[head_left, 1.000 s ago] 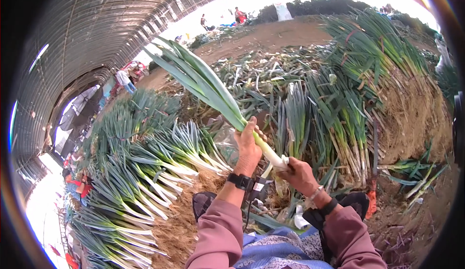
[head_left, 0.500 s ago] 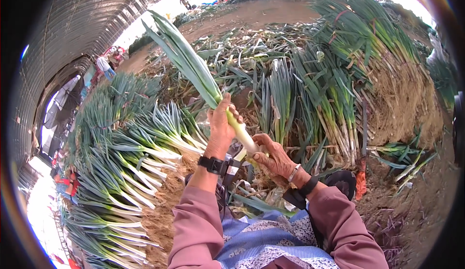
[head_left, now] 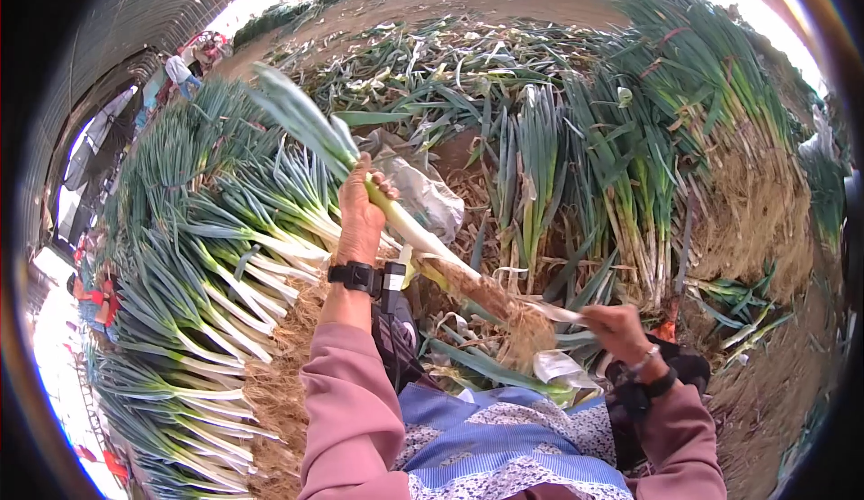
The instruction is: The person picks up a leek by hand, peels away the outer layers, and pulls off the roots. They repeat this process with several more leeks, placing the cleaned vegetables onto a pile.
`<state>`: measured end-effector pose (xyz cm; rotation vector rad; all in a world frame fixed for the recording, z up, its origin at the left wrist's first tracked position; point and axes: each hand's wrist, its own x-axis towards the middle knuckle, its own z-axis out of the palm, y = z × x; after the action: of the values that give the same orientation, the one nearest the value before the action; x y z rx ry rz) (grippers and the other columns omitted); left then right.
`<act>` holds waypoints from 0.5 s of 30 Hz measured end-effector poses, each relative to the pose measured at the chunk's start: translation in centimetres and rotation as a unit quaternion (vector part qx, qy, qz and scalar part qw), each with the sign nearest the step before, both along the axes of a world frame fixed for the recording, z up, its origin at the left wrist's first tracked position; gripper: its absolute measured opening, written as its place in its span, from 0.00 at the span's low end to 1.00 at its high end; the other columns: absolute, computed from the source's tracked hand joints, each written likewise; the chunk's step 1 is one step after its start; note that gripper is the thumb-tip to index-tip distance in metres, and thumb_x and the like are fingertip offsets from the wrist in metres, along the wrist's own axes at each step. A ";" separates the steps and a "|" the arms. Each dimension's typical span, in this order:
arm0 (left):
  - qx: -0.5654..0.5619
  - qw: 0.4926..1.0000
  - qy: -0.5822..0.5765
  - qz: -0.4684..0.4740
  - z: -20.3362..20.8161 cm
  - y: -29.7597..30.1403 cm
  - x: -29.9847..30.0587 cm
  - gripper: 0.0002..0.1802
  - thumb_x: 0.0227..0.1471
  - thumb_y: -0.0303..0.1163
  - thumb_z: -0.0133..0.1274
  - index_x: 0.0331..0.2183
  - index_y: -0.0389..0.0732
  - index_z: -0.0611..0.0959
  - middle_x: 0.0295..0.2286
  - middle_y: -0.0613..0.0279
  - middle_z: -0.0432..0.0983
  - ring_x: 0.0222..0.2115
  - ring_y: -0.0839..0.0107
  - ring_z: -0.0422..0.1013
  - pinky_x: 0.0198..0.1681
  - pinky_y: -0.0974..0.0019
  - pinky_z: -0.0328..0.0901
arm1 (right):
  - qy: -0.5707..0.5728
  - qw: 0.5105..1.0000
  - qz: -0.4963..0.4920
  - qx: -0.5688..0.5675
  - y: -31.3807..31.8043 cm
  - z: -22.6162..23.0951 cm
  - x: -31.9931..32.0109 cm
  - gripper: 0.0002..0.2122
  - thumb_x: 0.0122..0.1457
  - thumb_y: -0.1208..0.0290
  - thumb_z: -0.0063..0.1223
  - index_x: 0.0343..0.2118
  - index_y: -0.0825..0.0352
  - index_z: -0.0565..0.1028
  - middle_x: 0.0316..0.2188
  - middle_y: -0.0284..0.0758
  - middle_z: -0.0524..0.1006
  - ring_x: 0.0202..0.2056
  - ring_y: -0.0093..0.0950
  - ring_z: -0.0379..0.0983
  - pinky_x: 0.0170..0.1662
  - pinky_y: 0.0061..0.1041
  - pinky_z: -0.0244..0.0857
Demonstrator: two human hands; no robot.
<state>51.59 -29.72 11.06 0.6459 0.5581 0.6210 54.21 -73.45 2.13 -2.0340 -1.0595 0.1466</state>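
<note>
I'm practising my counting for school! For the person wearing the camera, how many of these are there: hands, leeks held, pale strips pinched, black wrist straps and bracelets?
Hands: 2 (left hand, right hand)
Leek: 1
Pale strip: 1
Black wrist straps: 2 (left strap, right strap)
Bracelet: 1
Total: 7

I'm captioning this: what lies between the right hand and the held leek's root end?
In the head view, a thin pale strip stretches from the leek's roots to the right hand.
</note>
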 end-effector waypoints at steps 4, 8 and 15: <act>-0.039 0.996 -0.076 -0.031 -1.9 4.2 -2.5 0.16 0.52 0.42 0.54 0.25 0.42 0.68 0.14 0.69 0.61 0.13 0.75 0.59 0.17 0.70 0.57 | -0.043 0.972 0.017 -0.232 -2.5 -1.3 1.5 0.09 0.49 0.66 0.56 0.33 0.61 0.77 0.26 0.37 0.75 0.31 0.35 0.73 0.34 0.32 0.65; -0.088 0.979 -0.152 -0.103 -3.9 3.3 -3.0 0.19 0.55 0.47 0.48 0.26 0.41 0.67 0.15 0.69 0.61 0.14 0.76 0.60 0.17 0.71 0.57 | -0.084 0.990 0.028 -0.112 3.4 1.7 3.1 0.15 0.52 0.63 0.54 0.39 0.67 0.72 0.39 0.41 0.71 0.41 0.37 0.69 0.44 0.33 0.62; -0.235 0.880 -0.347 -0.225 -5.8 0.6 -2.8 0.26 0.58 0.47 0.44 0.34 0.27 0.69 0.18 0.67 0.57 0.18 0.75 0.57 0.20 0.72 0.57 | 0.314 0.911 0.212 0.162 21.8 4.0 2.4 0.18 0.64 0.60 0.36 0.45 0.68 0.71 0.42 0.39 0.73 0.44 0.26 0.67 0.47 0.25 0.62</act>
<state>48.81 -29.08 5.29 0.0512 -0.1306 0.2214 56.61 -51.64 6.14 -1.2897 -0.9989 0.7472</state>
